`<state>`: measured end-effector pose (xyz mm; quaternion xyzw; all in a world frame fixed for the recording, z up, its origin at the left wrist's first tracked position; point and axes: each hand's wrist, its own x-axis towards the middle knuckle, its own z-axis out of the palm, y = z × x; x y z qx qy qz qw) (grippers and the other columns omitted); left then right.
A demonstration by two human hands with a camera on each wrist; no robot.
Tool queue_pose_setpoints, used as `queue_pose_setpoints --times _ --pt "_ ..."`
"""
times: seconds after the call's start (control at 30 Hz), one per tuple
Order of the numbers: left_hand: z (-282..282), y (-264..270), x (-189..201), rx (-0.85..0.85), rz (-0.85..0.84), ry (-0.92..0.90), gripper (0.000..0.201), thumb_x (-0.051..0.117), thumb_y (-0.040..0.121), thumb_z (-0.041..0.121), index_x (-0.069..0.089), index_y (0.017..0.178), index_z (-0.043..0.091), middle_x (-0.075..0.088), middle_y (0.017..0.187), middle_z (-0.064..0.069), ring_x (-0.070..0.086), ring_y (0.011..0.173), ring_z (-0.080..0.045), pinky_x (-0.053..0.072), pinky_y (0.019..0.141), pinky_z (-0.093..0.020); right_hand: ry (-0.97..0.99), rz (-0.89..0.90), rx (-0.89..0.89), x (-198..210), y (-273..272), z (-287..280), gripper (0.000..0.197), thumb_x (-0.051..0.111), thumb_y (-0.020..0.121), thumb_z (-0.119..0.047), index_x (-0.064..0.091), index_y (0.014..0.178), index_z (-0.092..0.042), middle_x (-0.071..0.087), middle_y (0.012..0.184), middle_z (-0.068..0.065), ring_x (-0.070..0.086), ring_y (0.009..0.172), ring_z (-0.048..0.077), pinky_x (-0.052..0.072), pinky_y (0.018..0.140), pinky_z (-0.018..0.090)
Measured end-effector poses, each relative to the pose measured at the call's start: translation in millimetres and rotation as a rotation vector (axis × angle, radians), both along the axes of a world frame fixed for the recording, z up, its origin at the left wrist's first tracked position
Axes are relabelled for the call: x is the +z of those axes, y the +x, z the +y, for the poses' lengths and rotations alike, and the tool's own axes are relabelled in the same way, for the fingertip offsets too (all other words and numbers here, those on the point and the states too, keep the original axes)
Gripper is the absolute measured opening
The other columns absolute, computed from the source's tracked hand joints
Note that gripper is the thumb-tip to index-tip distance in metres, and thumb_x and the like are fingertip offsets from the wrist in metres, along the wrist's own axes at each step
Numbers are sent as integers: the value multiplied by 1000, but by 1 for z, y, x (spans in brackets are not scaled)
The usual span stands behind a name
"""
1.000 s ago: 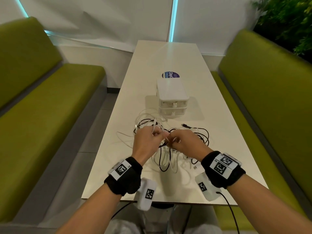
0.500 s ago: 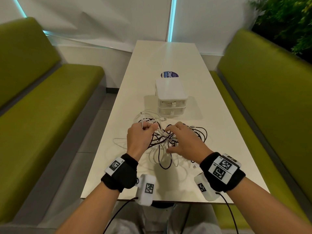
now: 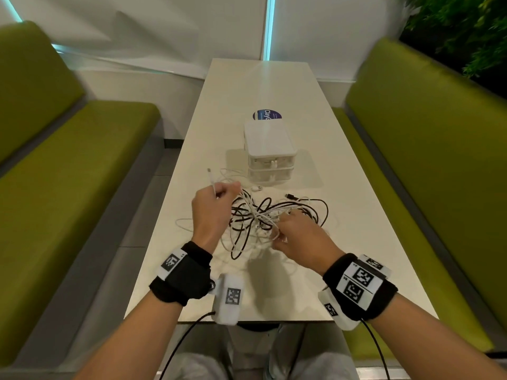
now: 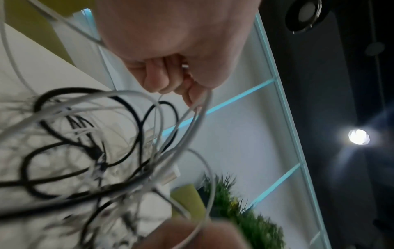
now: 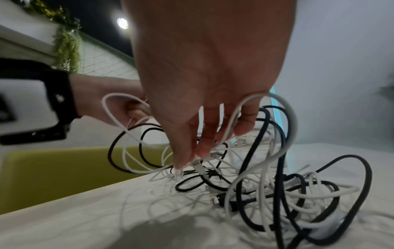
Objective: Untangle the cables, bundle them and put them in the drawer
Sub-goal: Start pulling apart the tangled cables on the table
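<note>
A tangle of black and white cables lies on the white table in front of a small white drawer unit, whose two drawers are closed. My left hand is raised at the tangle's left side and grips a white cable in a fist. That cable's plug end sticks up past the hand. My right hand reaches into the right of the tangle. In the right wrist view its fingertips pinch a white strand, and another white loop runs between the fingers.
A round blue sticker lies behind the drawer unit. Loose plug ends lie on the table beyond the tangle. Green benches flank the table on both sides. A white wall closes the far end, with plants at top right.
My hands have parted. The left hand has moved left and up, drawing the white cable out of the tangle, and the cables now stretch between the two hands.
</note>
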<state>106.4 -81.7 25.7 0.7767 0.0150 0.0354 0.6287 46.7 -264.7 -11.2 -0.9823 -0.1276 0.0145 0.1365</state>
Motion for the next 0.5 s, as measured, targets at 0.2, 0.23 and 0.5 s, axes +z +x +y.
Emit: queue_pose_setpoints --times 0.2,0.23,0.5 --pt "10 7 18 -18 -71 36 23 68 89 36 76 83 16 74 81 1 66 82 -5 49 77 -21 132 1 -40 0 -5 3 5 66 86 -16 70 83 -17 68 84 -2 52 89 18 40 74 29" --pt "8 5 15 -29 -64 52 22 69 88 37 76 82 17 74 81 0 67 84 -7 51 79 -24 148 6 -48 1 -6 4 6 64 86 -14 70 84 -16 68 85 -1 55 89 19 42 76 30" --pt "18 6 1 -16 -90 119 20 72 85 38 76 79 19 56 60 5 57 68 -15 47 73 -30 210 -14 -217 14 -9 7 19 40 95 -6 58 92 -14 64 99 2 57 97 23 40 76 31"
